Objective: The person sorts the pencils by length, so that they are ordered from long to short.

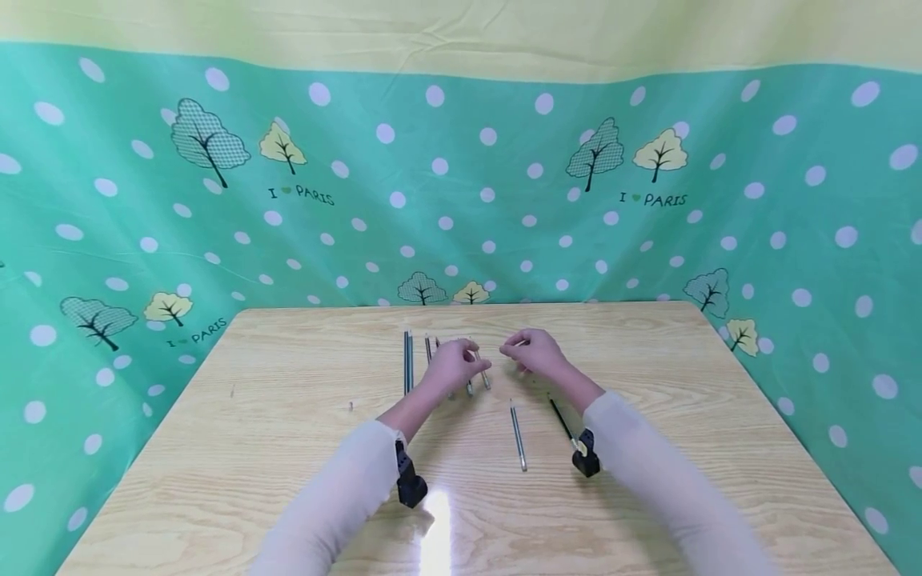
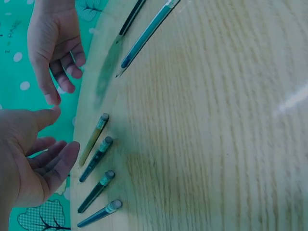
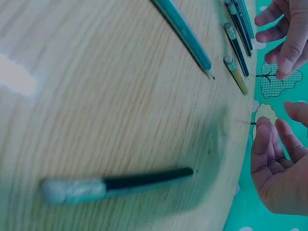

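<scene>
My left hand (image 1: 452,366) hovers over a row of pencils with its thumb and fingers apart and holds nothing. Nearest to it lies a yellowish pencil (image 2: 93,139) with an eraser end; beside that are several dark pencils (image 2: 96,192). To the right, my right hand (image 1: 536,352) is raised over the table, its fingers loosely bent around bare air in the right wrist view. Closer to me, a blue-green pencil (image 1: 519,436) lies between the forearms, point away. A black pencil (image 3: 144,180) rests under the right wrist.
Two long pencils (image 1: 406,364) lie side by side at the left end of the row, partly behind the left forearm. A tiny pale bit (image 1: 350,406) sits further left on the wooden table (image 1: 238,456). A green dotted curtain (image 1: 461,192) hangs behind the back edge.
</scene>
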### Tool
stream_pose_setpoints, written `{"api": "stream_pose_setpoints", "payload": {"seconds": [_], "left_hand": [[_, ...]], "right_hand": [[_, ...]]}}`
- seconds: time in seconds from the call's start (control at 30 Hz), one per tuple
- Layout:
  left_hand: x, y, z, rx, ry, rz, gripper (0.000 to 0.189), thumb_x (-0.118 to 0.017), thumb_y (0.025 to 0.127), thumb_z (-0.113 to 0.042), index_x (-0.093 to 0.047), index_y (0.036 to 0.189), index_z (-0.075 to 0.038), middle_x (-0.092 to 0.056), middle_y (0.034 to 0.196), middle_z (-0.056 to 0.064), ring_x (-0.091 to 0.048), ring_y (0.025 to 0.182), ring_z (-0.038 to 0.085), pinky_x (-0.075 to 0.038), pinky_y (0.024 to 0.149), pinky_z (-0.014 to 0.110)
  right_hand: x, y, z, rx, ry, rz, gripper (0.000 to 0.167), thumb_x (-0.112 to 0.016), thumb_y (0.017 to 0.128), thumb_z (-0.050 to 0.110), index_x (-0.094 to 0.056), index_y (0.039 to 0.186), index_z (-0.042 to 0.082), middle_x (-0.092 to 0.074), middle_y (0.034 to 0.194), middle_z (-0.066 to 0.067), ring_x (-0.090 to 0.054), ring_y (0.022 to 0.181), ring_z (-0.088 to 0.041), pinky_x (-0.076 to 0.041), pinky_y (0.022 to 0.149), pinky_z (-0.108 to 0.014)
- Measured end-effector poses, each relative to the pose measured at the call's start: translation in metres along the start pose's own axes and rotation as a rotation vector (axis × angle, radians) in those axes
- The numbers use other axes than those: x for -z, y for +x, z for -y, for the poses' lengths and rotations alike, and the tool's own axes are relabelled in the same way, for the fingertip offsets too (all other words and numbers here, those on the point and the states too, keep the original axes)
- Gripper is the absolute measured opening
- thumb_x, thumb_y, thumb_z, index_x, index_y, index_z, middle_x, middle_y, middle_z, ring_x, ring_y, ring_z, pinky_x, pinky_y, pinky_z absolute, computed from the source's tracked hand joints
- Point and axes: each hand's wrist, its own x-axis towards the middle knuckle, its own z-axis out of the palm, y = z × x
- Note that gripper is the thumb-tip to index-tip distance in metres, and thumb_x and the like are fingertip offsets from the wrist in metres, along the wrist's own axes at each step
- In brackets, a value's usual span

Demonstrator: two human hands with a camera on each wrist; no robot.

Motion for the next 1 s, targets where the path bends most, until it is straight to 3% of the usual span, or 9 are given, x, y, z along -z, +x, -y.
{"api": "stream_pose_setpoints", "payload": {"seconds": [0.27, 0.63, 1.0], "left_hand": [[-0.005, -0.011, -0.001, -0.037, 0.000, 0.033, 0.044, -0.069, 0.084, -0.030, -0.061, 0.118, -0.004, -0.064, 0.090, 0.004, -0.058, 0.074, 0.013, -0.050, 0.060, 0.023], [-0.012, -0.035, -0.003, -0.095, 0.003, 0.078, 0.042, -0.070, 0.083, -0.031, -0.063, 0.114, -0.004, -0.063, 0.089, 0.003, -0.056, 0.073, 0.013, -0.049, 0.058, 0.022], [-0.032, -0.057, 0.004, -0.143, 0.032, 0.118, 0.041, -0.073, 0.080, -0.032, -0.065, 0.110, -0.006, -0.065, 0.088, 0.002, -0.057, 0.072, 0.011, -0.050, 0.060, 0.020]], "right_hand": [[0.012, -0.014, -0.009, 0.028, -0.022, 0.027, 0.028, -0.064, 0.088, 0.026, -0.064, 0.107, 0.006, -0.063, 0.091, -0.018, -0.063, 0.072, -0.031, -0.058, 0.064, -0.039], [0.029, -0.032, -0.029, -0.021, -0.055, 0.043, 0.027, -0.064, 0.088, 0.025, -0.063, 0.106, 0.006, -0.062, 0.082, -0.014, -0.058, 0.064, -0.021, -0.055, 0.058, -0.033], [0.045, -0.042, -0.048, -0.011, -0.155, 0.089, 0.028, -0.064, 0.088, 0.025, -0.063, 0.106, 0.004, -0.059, 0.084, -0.007, -0.060, 0.067, -0.020, -0.055, 0.060, -0.031]]}}
